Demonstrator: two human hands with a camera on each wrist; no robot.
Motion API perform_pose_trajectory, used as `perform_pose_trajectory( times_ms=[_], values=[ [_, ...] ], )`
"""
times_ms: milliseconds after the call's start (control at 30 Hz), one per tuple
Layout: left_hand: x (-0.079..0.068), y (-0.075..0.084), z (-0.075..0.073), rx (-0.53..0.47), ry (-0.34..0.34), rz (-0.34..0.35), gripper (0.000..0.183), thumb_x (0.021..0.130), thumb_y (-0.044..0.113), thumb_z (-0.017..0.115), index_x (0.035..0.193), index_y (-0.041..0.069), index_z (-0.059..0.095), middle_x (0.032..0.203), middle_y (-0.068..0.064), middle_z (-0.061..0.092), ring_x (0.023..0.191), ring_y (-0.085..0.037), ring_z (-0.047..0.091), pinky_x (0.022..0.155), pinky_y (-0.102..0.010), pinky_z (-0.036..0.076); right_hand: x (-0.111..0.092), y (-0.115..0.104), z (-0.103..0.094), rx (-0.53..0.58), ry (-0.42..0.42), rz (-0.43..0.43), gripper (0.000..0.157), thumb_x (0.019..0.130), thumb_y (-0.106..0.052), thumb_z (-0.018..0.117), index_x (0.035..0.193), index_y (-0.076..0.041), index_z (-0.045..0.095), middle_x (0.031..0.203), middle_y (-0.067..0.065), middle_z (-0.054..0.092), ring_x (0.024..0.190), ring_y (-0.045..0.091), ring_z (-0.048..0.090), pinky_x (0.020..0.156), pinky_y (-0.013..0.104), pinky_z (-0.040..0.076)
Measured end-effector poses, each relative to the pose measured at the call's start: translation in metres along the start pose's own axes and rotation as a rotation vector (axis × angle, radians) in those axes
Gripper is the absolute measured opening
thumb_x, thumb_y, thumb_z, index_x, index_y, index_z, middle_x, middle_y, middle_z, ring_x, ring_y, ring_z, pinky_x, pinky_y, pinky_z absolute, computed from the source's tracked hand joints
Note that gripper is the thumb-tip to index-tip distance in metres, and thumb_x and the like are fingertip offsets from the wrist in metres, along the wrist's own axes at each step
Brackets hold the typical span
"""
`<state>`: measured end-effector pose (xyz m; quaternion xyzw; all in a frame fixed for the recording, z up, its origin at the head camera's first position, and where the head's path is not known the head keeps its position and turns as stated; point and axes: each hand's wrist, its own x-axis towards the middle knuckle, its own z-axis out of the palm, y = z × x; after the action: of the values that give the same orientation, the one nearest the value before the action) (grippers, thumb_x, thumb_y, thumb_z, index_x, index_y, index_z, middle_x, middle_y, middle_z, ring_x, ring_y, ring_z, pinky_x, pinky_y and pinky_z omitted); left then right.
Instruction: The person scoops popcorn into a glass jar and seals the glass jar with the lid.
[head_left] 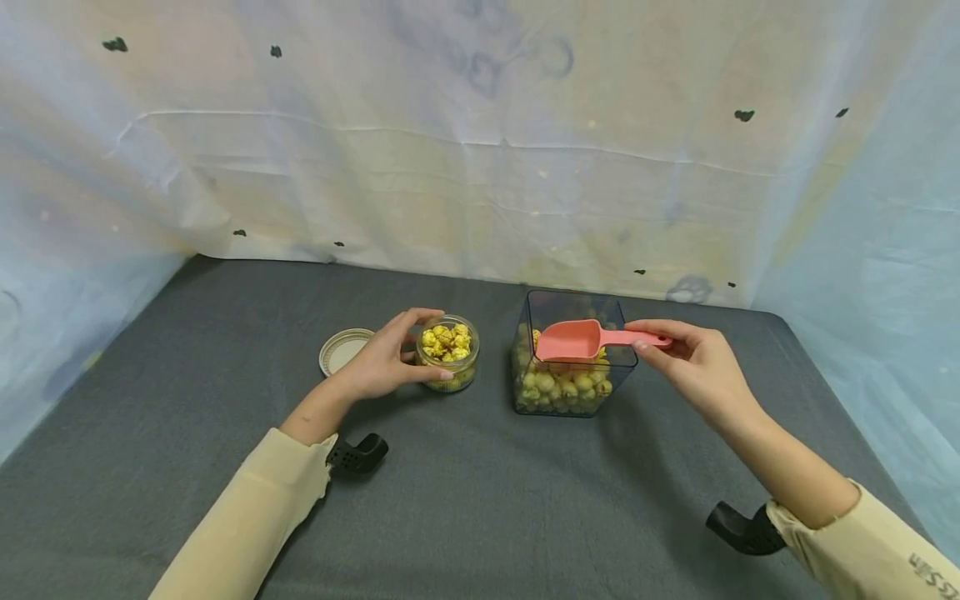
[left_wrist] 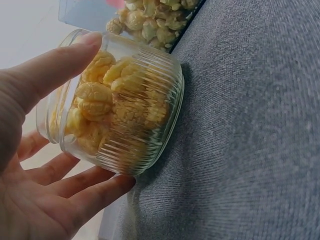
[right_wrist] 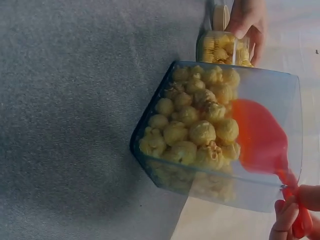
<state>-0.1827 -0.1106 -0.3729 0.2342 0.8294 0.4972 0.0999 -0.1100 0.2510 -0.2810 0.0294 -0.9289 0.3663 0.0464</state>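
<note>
A small ribbed glass jar (head_left: 447,353) full of yellow popcorn stands on the grey table, its top uncovered. My left hand (head_left: 385,360) holds it from the left, thumb along the near side and fingers around the far side, as the left wrist view shows. To the right is a clear, bluish square container (head_left: 564,385) partly filled with popcorn (right_wrist: 192,120). A pink scoop (head_left: 572,341) lies in the container's mouth, its bowl over the popcorn. My right hand (head_left: 693,358) pinches the scoop's handle between thumb and fingers at the container's right rim.
A round cream-coloured lid (head_left: 341,350) lies on the table left of the jar, partly behind my left hand. Patterned cloth (head_left: 480,167) hangs along the back and sides of the grey-covered table (head_left: 480,500). Each wrist carries a black camera mount (head_left: 360,454).
</note>
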Motion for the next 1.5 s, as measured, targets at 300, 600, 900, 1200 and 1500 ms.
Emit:
perform_pose_trajectory(
  times_ms=[300, 600, 900, 1200, 1500],
  values=[
    [0.000, -0.002, 0.001, -0.009, 0.001, 0.001, 0.078, 0.081, 0.019, 0.079, 0.145, 0.013, 0.035, 0.147, -0.016, 0.032, 0.127, -0.042, 0.045, 0.101, -0.053, 0.045, 0.004, -0.003, -0.004, -0.040, -0.036, -0.002, 0.036, 0.096, -0.030, 0.059, 0.125, -0.009, 0.064, 0.102, 0.012, 0.063, 0.066, 0.012, 0.046, 0.050, 0.029, 0.035],
    [0.000, -0.001, 0.000, -0.006, -0.002, -0.015, 0.078, 0.081, 0.021, 0.079, 0.146, 0.015, 0.035, 0.147, -0.017, 0.032, 0.129, -0.043, 0.043, 0.102, -0.053, 0.044, 0.006, 0.000, -0.006, 0.011, -0.074, 0.005, 0.048, 0.093, -0.034, 0.063, 0.135, -0.012, 0.057, 0.125, 0.014, 0.062, 0.088, -0.008, 0.058, 0.070, 0.015, 0.048],
    [0.000, 0.001, 0.001, -0.011, -0.002, -0.016, 0.079, 0.081, 0.019, 0.079, 0.146, 0.014, 0.035, 0.148, -0.017, 0.031, 0.127, -0.042, 0.045, 0.101, -0.052, 0.045, 0.006, -0.005, -0.007, 0.058, -0.056, 0.005, 0.051, 0.093, -0.036, 0.064, 0.137, -0.013, 0.054, 0.132, 0.012, 0.059, 0.099, -0.011, 0.056, 0.077, 0.008, 0.046],
    [0.000, 0.002, 0.000, -0.014, -0.002, -0.014, 0.078, 0.081, 0.019, 0.078, 0.146, 0.013, 0.035, 0.147, -0.017, 0.032, 0.127, -0.042, 0.045, 0.101, -0.053, 0.045, 0.011, -0.009, -0.005, 0.091, -0.031, -0.034, 0.046, 0.093, -0.036, 0.064, 0.133, -0.013, 0.058, 0.128, 0.011, 0.060, 0.097, -0.011, 0.057, 0.078, 0.010, 0.047],
    [-0.001, 0.002, 0.000, -0.014, 0.002, -0.013, 0.078, 0.081, 0.020, 0.079, 0.146, 0.012, 0.035, 0.147, -0.018, 0.032, 0.125, -0.041, 0.046, 0.100, -0.053, 0.045, 0.019, -0.017, 0.002, 0.158, 0.004, -0.057, 0.043, 0.092, -0.035, 0.065, 0.128, -0.011, 0.061, 0.115, -0.011, 0.062, 0.099, -0.006, 0.059, 0.080, 0.011, 0.047]
  ],
)
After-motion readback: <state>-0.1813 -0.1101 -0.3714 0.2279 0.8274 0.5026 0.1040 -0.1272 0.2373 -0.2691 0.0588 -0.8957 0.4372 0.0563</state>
